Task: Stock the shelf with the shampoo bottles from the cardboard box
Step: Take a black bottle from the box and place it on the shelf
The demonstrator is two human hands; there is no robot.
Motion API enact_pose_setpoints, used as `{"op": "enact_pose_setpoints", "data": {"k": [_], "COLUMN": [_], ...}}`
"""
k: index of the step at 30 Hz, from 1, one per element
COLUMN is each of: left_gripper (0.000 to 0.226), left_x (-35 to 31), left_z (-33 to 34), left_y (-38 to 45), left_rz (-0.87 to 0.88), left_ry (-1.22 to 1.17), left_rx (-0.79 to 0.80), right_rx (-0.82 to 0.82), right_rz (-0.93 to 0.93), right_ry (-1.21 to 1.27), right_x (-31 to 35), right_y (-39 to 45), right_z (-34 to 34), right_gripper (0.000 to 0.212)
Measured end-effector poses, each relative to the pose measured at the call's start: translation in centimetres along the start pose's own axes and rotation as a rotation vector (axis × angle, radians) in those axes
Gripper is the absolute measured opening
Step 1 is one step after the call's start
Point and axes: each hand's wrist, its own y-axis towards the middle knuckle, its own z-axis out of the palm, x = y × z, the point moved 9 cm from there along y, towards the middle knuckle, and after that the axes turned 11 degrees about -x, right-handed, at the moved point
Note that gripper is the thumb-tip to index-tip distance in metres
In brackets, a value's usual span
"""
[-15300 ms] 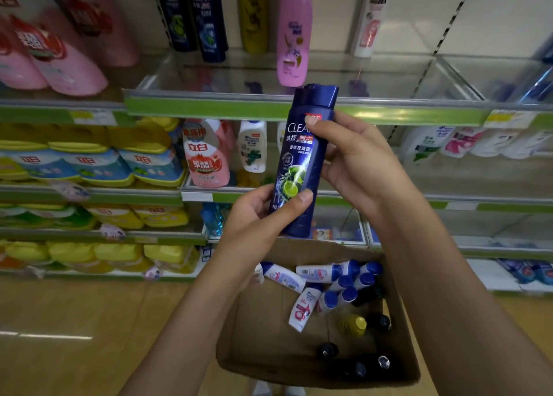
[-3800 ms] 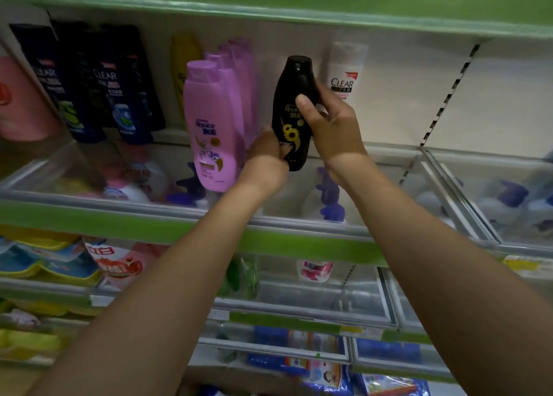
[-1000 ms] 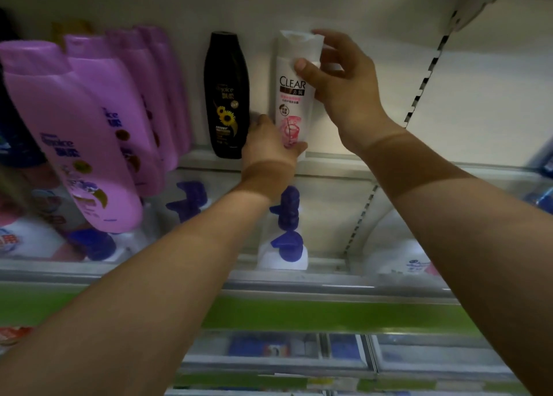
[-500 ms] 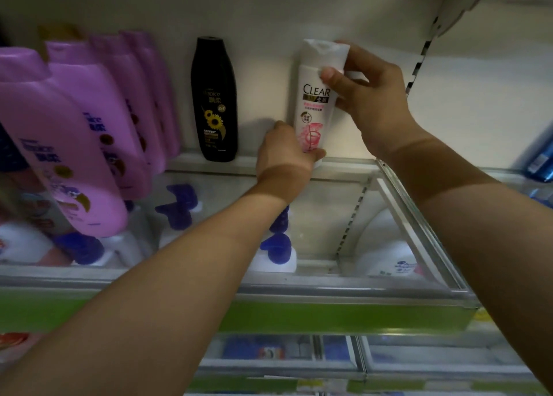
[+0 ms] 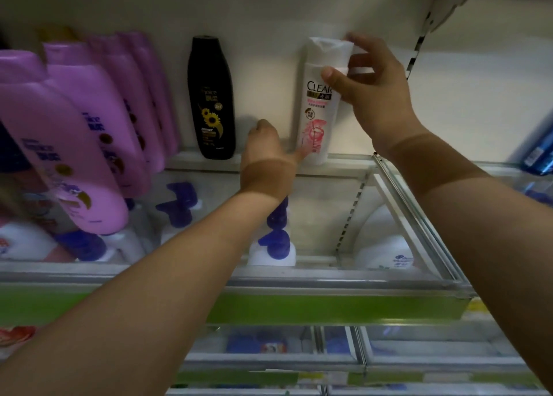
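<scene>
A white CLEAR shampoo bottle [image 5: 317, 105] with a pink label stands upright at the back of the top shelf [image 5: 338, 307]. My right hand [image 5: 374, 93] holds it near the cap, thumb on the front and fingers behind. My left hand [image 5: 267, 153] is low at the bottle's left, and only its thumb tip touches the bottle's foot; its fingers are hidden. A black shampoo bottle [image 5: 212, 99] with a sunflower label stands a gap to the left. The cardboard box is out of view.
A row of purple bottles [image 5: 89, 132] leans along the shelf's left. Through the glass shelf floor, white pump bottles with blue heads [image 5: 276, 240] show below. A clear divider [image 5: 416, 219] bounds the section on the right, with blue bottles [image 5: 538, 156] beyond.
The white bottle has been shifted right, away from the black bottle, and stands upright. My left hand has slipped off the bottle's base to its left, and only the thumb still touches it.
</scene>
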Motion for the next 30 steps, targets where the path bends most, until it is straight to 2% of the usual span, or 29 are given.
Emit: {"op": "enact_pose_setpoints", "data": {"k": [3,6,8,10,12,15,17,20,24,27,30], "left_gripper": [0.047,0.04,0.044,0.051,0.058,0.064,0.059,0.039,0.045,0.046,0.048], "left_x": [0.6,1.0,1.3,1.6,2.3,3.6,3.5,1.8,-0.6,-2.1,-2.0], "left_z": [-2.8,-5.9,-7.9,-9.1,-9.5,-9.8,-9.5,-6.9,-2.0,0.9,2.4], "left_y": [0.4,0.8,1.0,1.1,1.3,1.3,1.0,0.3,-0.9,-1.0,-0.6], "left_rz": [-0.007,-0.012,-0.018,-0.014,-0.043,-0.16,-0.156,-0.064,-0.068,-0.05,-0.077], "left_ry": [-0.041,-0.109,-0.093,0.035,0.145,0.12,0.101,-0.042,-0.072,-0.074,-0.057], "left_rx": [-0.107,-0.271,-0.37,-0.401,-0.392,-0.394,-0.386,-0.254,-0.011,0.048,0.033], "right_rx": [-0.071,-0.169,-0.229,-0.289,-0.345,-0.344,-0.314,-0.292,-0.236,-0.2,-0.164], "right_rz": [-0.007,-0.104,-0.167,-0.216,-0.197,-0.071,-0.039,-0.035,-0.045,-0.045,-0.044], "right_ry": [-0.034,-0.08,-0.089,-0.104,-0.126,-0.066,-0.041,-0.002,0.041,0.075,0.095], "right_x": [0.5,2.1,3.1,3.7,3.4,1.4,0.6,0.0,-0.3,-0.7,-0.8], "right_y": [-0.2,-0.7,-1.4,-1.9,-1.9,-1.4,-1.2,-1.0,-0.4,-0.1,0.0], "right_z": [-0.5,-0.9,-0.7,-0.5,-0.7,-1.0,-0.9,-0.9,-0.9,-0.9,-0.8], "right_gripper": [0.057,0.052,0.046,0.04,0.039,0.034,0.027,0.023,0.022,0.022,0.022]}}
